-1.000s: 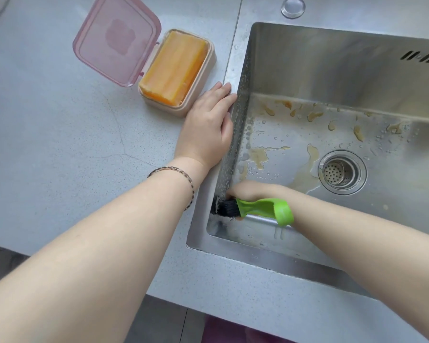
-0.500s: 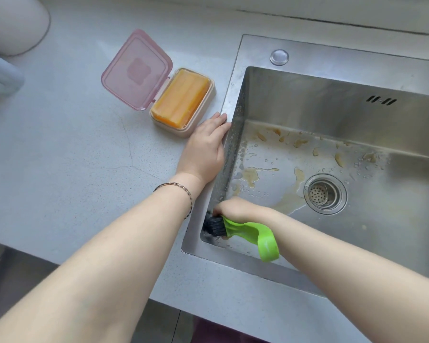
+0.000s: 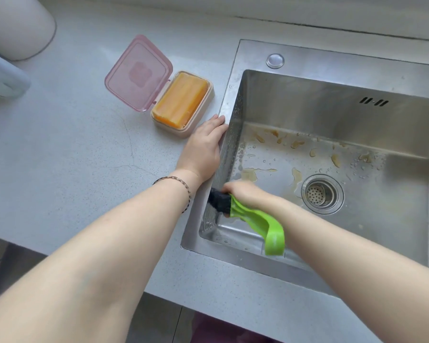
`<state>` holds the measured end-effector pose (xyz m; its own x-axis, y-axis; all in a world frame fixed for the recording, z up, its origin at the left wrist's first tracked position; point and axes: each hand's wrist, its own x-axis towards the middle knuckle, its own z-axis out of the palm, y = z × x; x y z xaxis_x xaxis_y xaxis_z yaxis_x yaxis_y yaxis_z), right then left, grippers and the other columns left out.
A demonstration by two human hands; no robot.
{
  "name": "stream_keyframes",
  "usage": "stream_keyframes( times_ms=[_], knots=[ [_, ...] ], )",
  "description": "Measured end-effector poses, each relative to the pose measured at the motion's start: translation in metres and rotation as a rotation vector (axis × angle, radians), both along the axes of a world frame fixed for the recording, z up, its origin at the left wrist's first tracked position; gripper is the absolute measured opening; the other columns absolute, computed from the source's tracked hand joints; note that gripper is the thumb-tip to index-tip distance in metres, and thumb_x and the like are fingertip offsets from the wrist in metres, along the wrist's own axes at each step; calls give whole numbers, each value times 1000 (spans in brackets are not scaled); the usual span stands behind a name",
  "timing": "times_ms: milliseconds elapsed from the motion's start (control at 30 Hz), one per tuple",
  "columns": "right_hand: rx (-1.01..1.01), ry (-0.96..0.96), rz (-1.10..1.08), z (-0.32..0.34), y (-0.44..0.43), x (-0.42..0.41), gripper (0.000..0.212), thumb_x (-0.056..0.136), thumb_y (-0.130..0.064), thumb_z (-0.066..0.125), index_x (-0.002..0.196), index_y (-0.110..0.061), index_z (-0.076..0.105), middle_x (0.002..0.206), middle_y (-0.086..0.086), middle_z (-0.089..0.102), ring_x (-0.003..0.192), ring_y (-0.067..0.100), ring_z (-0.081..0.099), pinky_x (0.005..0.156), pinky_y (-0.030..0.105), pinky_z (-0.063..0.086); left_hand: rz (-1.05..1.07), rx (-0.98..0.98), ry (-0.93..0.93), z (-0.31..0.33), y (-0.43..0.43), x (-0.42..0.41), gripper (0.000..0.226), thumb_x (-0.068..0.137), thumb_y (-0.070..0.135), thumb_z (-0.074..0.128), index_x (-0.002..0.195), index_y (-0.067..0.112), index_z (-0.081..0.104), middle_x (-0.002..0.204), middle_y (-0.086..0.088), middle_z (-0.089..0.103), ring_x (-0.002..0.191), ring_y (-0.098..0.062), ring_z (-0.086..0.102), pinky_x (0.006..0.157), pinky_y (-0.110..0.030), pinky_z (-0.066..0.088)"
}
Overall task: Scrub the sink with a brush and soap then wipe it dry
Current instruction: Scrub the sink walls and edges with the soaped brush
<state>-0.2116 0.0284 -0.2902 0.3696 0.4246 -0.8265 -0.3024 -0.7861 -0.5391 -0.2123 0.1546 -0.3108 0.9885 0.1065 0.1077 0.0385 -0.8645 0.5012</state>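
Right hand (image 3: 245, 194) grasps the light, probably soap-slick brush (image 3: 252, 216) close behind its bristles; left hand (image 3: 203, 149) rests flat, released, on the sink (image 3: 332, 63) rim.

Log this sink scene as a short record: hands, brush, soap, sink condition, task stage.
left hand: rests flat at the left rim of the sink, fingers straight
right hand: grips the brush, bristles against the sink's left inner wall
soap: orange bar in its box, lid open, on the counter
sink condition: wet, brown stains near the drain
stage: scrubbing; not yet wiped dry
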Motion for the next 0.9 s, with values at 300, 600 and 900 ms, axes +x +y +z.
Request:
stream_keyframes(
  times_ms=[300,600,900],
  knots=[
    [-64,-366,146,27,-30,37,26,96,-22,36,104,-11,58,84,12,59,74,24,46,59,26,35,525,271,25,31,25,-3,68,85,30,54,143,7,24,150,-18,20,137,-33,19,112,-44,16],
    [-29,-683,276,41,-19,71,58,91,-28,42,145,-39,23,111,9,49,92,28,53,77,32,46,685,-40,72,22,38,-10,94,72,53,69,143,9,25,146,-9,31,136,-24,23,114,-36,17],
    [83,-1018,234,60,45,105,45,92,-50,46,136,-45,40,102,4,47,95,25,53,78,31,42,668,66,-122,-2,8,-34,93,50,54,80,122,4,49,124,-12,52,116,-25,38,99,-33,27]
  ],
)
